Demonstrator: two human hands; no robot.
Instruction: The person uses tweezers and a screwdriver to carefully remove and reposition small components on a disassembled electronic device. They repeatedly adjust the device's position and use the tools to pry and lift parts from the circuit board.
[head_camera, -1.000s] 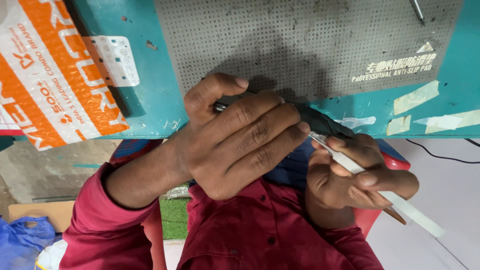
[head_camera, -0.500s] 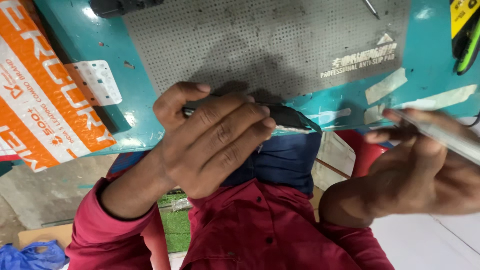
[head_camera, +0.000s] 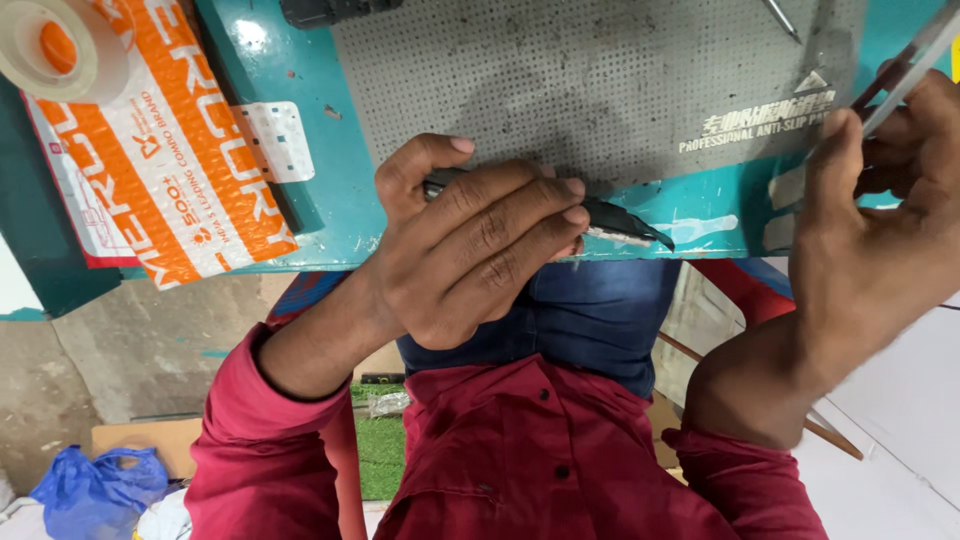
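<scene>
At the near edge of the teal workbench (head_camera: 300, 150), a dark, flat part (head_camera: 620, 222) is pinned under the closed fingers of the left hand (head_camera: 470, 245). A slim pale tool (head_camera: 915, 60), possibly tweezers, is pinched in the right hand (head_camera: 880, 230) near the grey mat (head_camera: 600, 80). The part appears held for working; the tool tip must be brought to it

Your left hand (head_camera: 470, 245) covers most of the dark device (head_camera: 620, 222). Your right hand (head_camera: 880, 230) is blurred, and the frame edge cuts off its slim tool (head_camera: 915, 60).
</scene>
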